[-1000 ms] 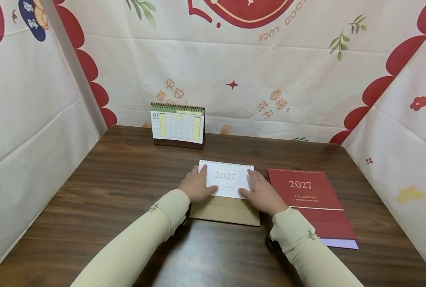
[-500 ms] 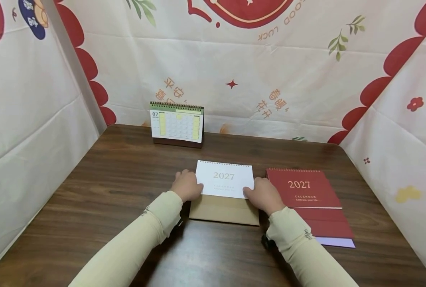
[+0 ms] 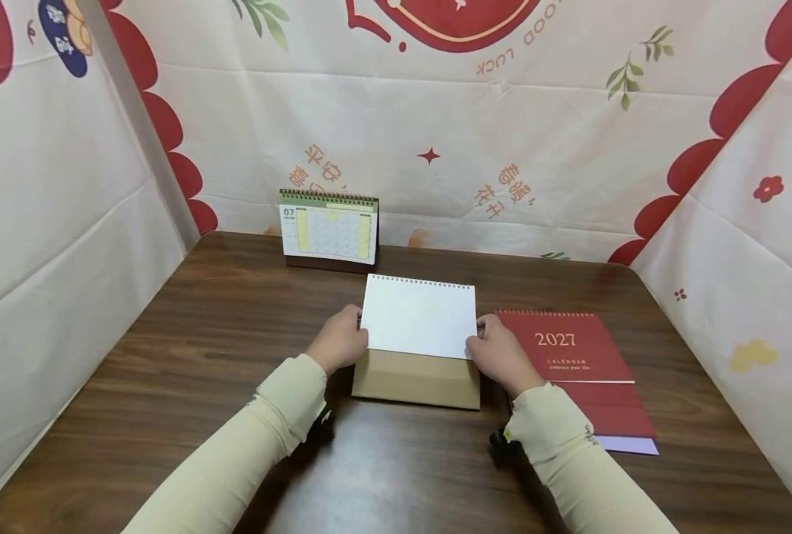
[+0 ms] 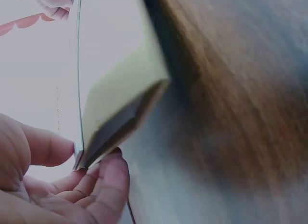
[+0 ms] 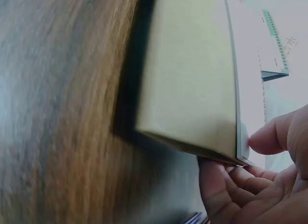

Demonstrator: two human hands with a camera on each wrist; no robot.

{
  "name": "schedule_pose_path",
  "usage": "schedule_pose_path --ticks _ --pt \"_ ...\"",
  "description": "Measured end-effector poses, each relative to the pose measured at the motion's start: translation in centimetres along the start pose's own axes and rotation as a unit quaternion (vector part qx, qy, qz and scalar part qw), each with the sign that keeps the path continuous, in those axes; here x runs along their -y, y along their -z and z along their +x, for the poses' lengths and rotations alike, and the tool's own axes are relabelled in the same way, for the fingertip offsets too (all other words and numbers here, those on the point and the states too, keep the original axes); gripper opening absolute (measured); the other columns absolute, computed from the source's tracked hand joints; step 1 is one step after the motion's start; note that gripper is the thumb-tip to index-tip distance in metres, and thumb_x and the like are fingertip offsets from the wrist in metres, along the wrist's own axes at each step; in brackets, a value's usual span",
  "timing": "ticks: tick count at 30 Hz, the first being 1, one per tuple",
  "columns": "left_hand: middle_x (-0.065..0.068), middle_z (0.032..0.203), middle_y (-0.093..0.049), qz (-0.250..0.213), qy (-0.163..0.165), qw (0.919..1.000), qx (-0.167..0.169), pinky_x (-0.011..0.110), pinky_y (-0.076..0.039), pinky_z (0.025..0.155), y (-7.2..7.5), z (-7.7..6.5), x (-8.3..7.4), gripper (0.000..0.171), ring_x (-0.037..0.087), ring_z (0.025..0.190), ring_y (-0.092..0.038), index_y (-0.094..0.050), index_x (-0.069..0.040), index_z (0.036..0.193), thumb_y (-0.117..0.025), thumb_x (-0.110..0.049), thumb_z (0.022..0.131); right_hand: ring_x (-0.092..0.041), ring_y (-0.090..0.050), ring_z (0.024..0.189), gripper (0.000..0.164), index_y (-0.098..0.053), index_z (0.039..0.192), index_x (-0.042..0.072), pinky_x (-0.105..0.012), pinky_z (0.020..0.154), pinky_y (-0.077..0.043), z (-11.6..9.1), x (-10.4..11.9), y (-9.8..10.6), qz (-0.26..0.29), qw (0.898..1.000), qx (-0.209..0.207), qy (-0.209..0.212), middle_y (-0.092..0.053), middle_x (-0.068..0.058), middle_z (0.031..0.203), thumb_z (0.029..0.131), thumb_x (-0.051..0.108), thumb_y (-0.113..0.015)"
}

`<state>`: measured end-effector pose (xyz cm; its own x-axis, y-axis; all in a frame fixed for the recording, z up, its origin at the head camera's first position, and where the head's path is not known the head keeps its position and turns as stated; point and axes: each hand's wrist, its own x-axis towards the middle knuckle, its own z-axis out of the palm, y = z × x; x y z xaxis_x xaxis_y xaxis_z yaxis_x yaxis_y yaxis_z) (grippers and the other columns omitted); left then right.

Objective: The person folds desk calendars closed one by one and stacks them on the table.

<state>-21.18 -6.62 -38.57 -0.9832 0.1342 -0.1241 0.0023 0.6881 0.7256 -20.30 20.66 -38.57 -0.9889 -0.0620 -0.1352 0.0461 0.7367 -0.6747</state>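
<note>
— Wood-grain table (image 3: pixel 189 334), patterned cloth (image 3: pixel 383 111) behind it: where is the work located?
— Near table centre: the white calendar (image 3: pixel 419 315), spiral edge uppermost at the far side, tan base (image 3: pixel 414 380) projecting on the near side.
— How is it held?
— By its two short side edges. Left hand (image 3: pixel 337 340): thumb on the front, fingers curled behind, closed to the calendar's thickness. Right hand (image 3: pixel 499 352): same pinch, mirrored. Paired side grips probably keep the unit level and the page unobstructed.
— Is the base clear of the table?
— Cannot be told.
— Adjacent items?
— Red calendar (image 3: pixel 559 350), beside the right hand, lying low, cover up; presumably positioned there for working room. Farther back, left of centre, the green-topped calendar (image 3: pixel 329 231) stands tilted on its base, likely for reading.
</note>
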Motion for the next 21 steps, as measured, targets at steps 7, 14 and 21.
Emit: schedule_pose_path --ticks 7,14,21 --pt "0.014 0.114 -0.064 -0.006 -0.057 0.9979 -0.032 0.041 -0.049 0.087 -0.5 -0.3 -1.1 0.04 0.025 0.1 -0.059 -0.053 0.003 0.136 -0.052 -0.009 0.098 -0.027 -0.053 0.081 0.052 -0.037 0.147 -0.007 -0.037 0.068 -0.046 -0.1 -0.4 1.9 -0.014 1.0 0.002 0.018 -0.055 -0.024 0.124 0.097 0.008 -0.041" --pt "0.007 0.097 -0.062 -0.06 -0.075 0.9946 -0.04 0.036 -0.05 0.08 -2.9 -0.1 -3.9 0.036 0.021 0.088 -0.058 -0.056 0.0 0.13 -0.059 -0.009 0.095 -0.037 -0.052 0.11 0.052 -0.037 0.147 -0.008 -0.051 0.09 -0.047 -0.4 -1.8 6.1 -0.082 0.996 0.002 0.035 -0.05 -0.031 0.137 0.097 0.008 -0.042" --pt "0.005 0.105 -0.064 -0.159 -0.072 0.984 -0.036 0.033 -0.05 0.087 -7.1 0.2 -7.3 0.046 0.018 0.097 -0.061 -0.055 -0.002 0.138 -0.061 -0.01 0.093 -0.035 -0.054 0.093 0.05 -0.04 0.141 -0.013 -0.038 0.071 -0.05 -1.2 -5.9 10.6 -0.105 0.994 0.02 0.032 -0.056 -0.03 0.12 0.095 0.006 -0.048"
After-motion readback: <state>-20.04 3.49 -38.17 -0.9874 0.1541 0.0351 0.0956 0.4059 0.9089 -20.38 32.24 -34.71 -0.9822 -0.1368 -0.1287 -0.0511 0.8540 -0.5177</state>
